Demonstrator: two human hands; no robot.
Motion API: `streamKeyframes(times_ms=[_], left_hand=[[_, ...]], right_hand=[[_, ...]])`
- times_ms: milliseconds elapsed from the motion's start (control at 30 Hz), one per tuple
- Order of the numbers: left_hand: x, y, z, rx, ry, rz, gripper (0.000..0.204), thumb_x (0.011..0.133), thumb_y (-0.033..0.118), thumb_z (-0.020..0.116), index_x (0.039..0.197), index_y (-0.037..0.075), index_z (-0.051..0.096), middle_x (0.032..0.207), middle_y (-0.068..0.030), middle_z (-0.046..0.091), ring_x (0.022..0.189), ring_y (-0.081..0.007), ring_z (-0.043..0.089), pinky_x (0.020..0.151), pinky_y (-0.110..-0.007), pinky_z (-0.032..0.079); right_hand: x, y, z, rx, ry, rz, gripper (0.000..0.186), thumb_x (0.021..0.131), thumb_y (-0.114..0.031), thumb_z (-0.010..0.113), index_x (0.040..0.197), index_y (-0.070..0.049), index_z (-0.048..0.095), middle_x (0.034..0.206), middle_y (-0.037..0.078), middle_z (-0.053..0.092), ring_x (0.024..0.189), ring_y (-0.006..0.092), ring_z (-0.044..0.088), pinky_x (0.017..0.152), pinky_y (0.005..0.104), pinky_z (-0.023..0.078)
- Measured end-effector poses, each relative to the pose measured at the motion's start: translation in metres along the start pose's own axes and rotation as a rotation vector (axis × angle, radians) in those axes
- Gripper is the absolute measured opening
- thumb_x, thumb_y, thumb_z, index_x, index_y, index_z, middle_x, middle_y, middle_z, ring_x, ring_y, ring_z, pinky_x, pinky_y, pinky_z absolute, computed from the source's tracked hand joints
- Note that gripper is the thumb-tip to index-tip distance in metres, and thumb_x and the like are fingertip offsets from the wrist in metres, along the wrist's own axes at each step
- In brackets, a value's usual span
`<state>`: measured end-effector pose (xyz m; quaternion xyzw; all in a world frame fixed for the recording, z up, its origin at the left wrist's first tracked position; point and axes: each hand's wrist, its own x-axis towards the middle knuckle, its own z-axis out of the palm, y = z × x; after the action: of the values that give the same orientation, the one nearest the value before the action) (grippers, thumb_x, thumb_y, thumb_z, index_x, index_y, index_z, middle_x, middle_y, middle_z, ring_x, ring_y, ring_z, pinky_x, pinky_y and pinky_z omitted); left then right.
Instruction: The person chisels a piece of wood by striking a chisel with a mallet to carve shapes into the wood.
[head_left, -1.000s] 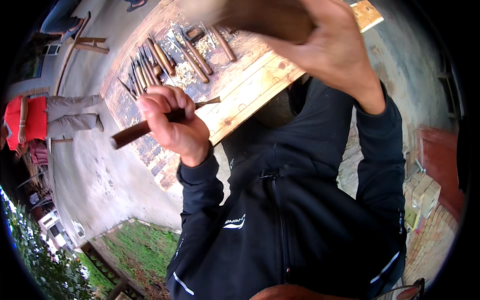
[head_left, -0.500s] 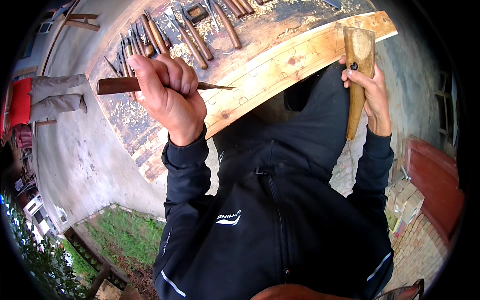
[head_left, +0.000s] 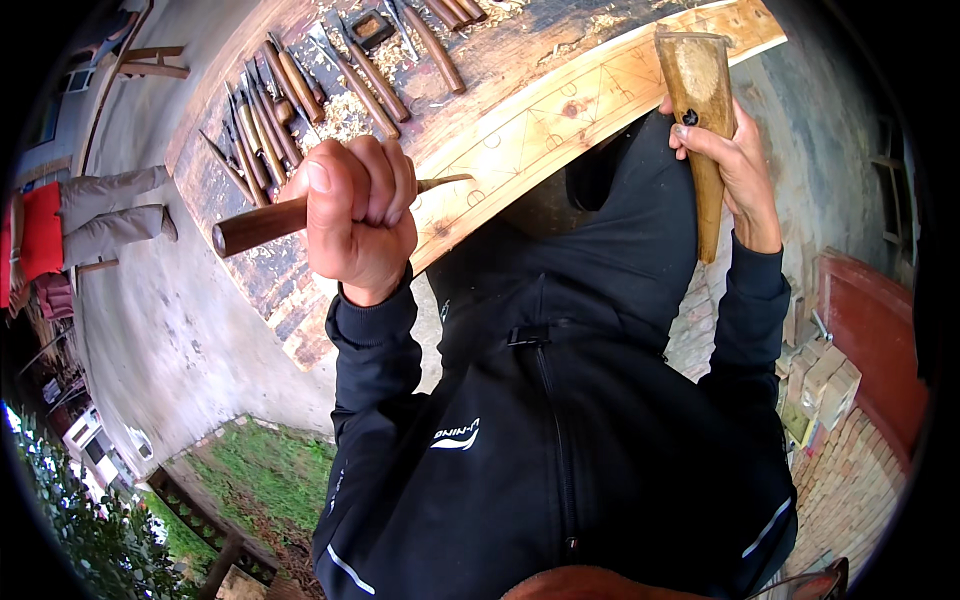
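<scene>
My left hand (head_left: 360, 215) is closed round the dark wooden handle of a narrow chisel (head_left: 257, 226), whose blade points right over a pale board (head_left: 540, 140) marked with drawn circles and straight lines. I cannot tell whether the tip touches the board. My right hand (head_left: 740, 175) grips a worn wooden mallet (head_left: 700, 80) with a dark knot, held upright at the board's right part, over my dark-trousered leg. Behind the board, several carving tools (head_left: 365, 85) with wooden handles lie in rows among curled shavings on a weathered bench top (head_left: 500, 50), beside a small dark block (head_left: 373, 28).
At the left, a person (head_left: 110, 220) in a red top and grey trousers is on the concrete (head_left: 170, 350), near a wooden stool (head_left: 150, 62); another person's leg shows at the upper left. A red panel (head_left: 870, 350) and stacked bricks (head_left: 840, 480) are at the right; grass lies lower left.
My right hand has come down from high over the board, where the mallet was blurred, to the right side. My left hand's chisel has tilted slightly; it stays held.
</scene>
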<state>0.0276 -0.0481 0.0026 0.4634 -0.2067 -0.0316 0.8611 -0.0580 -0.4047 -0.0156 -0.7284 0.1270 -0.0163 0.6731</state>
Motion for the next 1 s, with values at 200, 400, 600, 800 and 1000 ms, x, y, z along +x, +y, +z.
streamKeyframes(times_ms=[200,400,600,800,1000], left_hand=[[-0.009,-0.002,-0.008,0.0,-0.081,0.02,0.055,0.108,0.045,0.049,0.065,0.014,0.035,0.055,0.0006,0.034,0.047,-0.0115,0.03,0.045,-0.03,0.021],[-0.013,-0.008,-0.007,-0.065,-0.123,0.112,0.048,0.099,0.031,0.061,0.063,0.01,0.038,0.053,-0.0005,0.036,0.045,-0.012,0.033,0.045,-0.028,0.026],[-0.027,-0.009,-0.007,0.054,-0.115,0.151,0.057,0.108,0.047,0.047,0.063,0.013,0.035,0.053,0.0009,0.034,0.045,-0.0131,0.033,0.045,-0.03,0.024],[-0.046,-0.011,0.008,0.212,-0.143,0.282,0.057,0.108,0.045,0.05,0.064,0.011,0.036,0.052,0.0006,0.033,0.044,-0.0137,0.033,0.044,-0.03,0.023],[-0.057,-0.015,0.012,0.229,-0.126,0.328,0.06,0.106,0.051,0.051,0.064,0.011,0.035,0.051,0.0007,0.031,0.044,-0.0139,0.03,0.045,-0.031,0.021]], right_hand=[[-0.002,-0.002,0.002,-0.022,-0.007,0.006,0.042,0.087,-0.008,0.071,0.126,0.004,0.059,0.112,0.013,0.07,0.084,0.0145,0.066,0.073,0.0289,0.054],[0.0,0.003,-0.003,-0.016,-0.019,-0.027,0.048,0.088,-0.007,0.074,0.131,0.005,0.056,0.11,0.015,0.074,0.084,0.0142,0.07,0.073,0.0286,0.058],[-0.002,0.003,-0.001,-0.059,-0.008,-0.027,0.045,0.087,-0.007,0.071,0.128,0.004,0.058,0.112,0.013,0.071,0.084,0.0136,0.066,0.074,0.0284,0.055],[-0.002,0.001,-0.001,-0.043,-0.019,-0.028,0.046,0.087,-0.007,0.072,0.129,0.005,0.057,0.112,0.014,0.072,0.084,0.0134,0.066,0.074,0.0279,0.055],[-0.002,0.005,-0.002,-0.045,-0.011,-0.031,0.047,0.088,-0.005,0.071,0.13,0.005,0.056,0.112,0.015,0.072,0.084,0.0136,0.067,0.074,0.028,0.055]])
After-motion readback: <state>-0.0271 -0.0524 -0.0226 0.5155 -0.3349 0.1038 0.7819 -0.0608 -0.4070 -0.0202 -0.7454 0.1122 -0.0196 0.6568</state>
